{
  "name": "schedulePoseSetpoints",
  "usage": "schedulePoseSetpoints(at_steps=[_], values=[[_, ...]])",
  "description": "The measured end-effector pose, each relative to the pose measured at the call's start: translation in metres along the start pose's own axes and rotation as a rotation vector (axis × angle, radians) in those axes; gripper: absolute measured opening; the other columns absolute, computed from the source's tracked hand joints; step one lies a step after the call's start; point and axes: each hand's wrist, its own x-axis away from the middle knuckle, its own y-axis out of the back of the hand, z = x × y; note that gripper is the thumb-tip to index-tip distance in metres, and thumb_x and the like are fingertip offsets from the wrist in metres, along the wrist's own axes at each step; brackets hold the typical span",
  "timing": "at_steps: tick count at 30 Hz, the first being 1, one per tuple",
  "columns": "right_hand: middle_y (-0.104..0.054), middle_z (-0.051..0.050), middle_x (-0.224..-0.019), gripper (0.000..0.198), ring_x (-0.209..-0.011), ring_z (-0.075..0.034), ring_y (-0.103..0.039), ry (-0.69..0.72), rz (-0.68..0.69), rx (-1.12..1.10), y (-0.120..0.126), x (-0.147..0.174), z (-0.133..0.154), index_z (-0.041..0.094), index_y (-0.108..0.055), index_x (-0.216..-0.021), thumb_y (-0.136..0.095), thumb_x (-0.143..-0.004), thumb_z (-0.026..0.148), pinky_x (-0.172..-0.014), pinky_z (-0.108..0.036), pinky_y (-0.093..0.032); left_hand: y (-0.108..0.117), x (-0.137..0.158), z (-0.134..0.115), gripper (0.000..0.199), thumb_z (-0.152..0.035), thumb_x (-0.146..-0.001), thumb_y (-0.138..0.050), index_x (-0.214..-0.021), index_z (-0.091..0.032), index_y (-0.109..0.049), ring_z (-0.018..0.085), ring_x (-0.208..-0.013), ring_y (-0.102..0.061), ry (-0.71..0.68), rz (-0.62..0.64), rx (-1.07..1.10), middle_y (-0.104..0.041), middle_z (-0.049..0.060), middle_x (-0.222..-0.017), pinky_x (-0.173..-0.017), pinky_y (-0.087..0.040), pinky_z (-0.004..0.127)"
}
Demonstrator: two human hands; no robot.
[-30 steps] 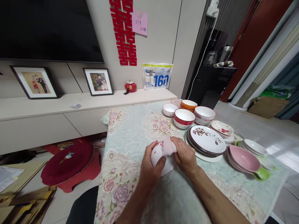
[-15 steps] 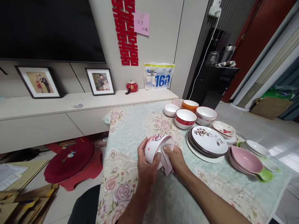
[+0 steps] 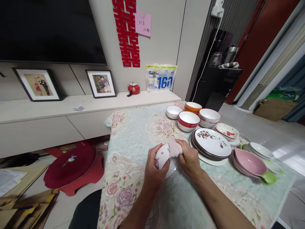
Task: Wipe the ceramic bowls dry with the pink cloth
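Floral cloth covers the tabletop (image 3: 133,133) beneath our hands. Our left hand (image 3: 156,173) grips a white bowl (image 3: 163,156) tilted on its side, just left of the stacked plates (image 3: 212,144); our right hand (image 3: 190,160) is closed on a pink cloth (image 3: 175,149) pressed against the bowl. Beyond the plates stand small bowls (image 3: 189,121); right of them lie pink dishes (image 3: 250,163).
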Motion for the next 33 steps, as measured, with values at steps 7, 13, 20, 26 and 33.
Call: schedulePoseSetpoints(at_steps=[7, 13, 20, 26, 33], values=[[-0.076, -0.009, -0.09, 0.029, -0.081, -0.025, -0.07, -0.304, -0.028, -0.136, -0.033, 0.008, -0.001, 0.015, -0.069, -0.099, -0.056, -0.088, 0.039, -0.073, -0.036, -0.057, 0.001, 0.002, -0.014, 0.065, -0.039, -0.077, -0.076, -0.136, -0.022, -0.055, 0.029, -0.114, -0.064, 0.107, -0.104, 0.163, -0.065, 0.009, -0.126, -0.098, -0.052, 0.039], [-0.076, -0.009, -0.078, 0.039, -0.067, -0.023, -0.069, -0.421, 0.057, -0.254, -0.054, 0.017, 0.004, 0.01, -0.069, -0.101, -0.051, -0.091, 0.043, -0.056, -0.032, -0.054, 0.005, -0.001, -0.014, 0.08, -0.047, -0.076, -0.077, -0.144, -0.02, -0.043, 0.031, -0.125, -0.058, 0.13, -0.143, 0.194, -0.056, 0.014, -0.14, -0.101, -0.05, 0.041], [-0.076, -0.007, -0.093, 0.024, -0.088, -0.026, -0.067, -0.308, -0.067, -0.086, -0.01, -0.001, -0.003, 0.019, -0.072, -0.095, -0.063, -0.076, 0.031, -0.084, -0.038, -0.052, 0.0, -0.001, -0.002, 0.078, -0.033, -0.068, -0.079, -0.139, -0.02, -0.049, 0.031, -0.117, -0.062, 0.147, 0.028, 0.124, -0.06, 0.013, -0.134, -0.101, -0.049, 0.043], [-0.075, -0.008, -0.105, 0.03, -0.101, -0.027, -0.066, -0.263, -0.048, -0.087, -0.004, -0.003, 0.003, 0.022, -0.073, -0.099, -0.064, -0.071, 0.027, -0.094, -0.038, -0.048, 0.001, -0.002, -0.004, 0.063, -0.035, -0.074, -0.075, -0.132, -0.019, -0.057, 0.031, -0.122, -0.058, 0.103, 0.007, 0.045, -0.062, 0.012, -0.132, -0.108, -0.043, 0.046], [-0.07, -0.003, -0.067, 0.028, -0.061, -0.021, -0.062, -0.511, 0.084, -0.298, -0.026, 0.004, 0.004, 0.017, -0.069, -0.078, -0.068, -0.079, 0.045, -0.057, -0.03, -0.048, 0.001, -0.002, -0.012, 0.079, -0.046, -0.076, -0.078, -0.143, -0.022, -0.044, 0.03, -0.117, -0.063, 0.217, -0.127, 0.366, -0.061, 0.013, -0.136, -0.097, -0.053, 0.042]])
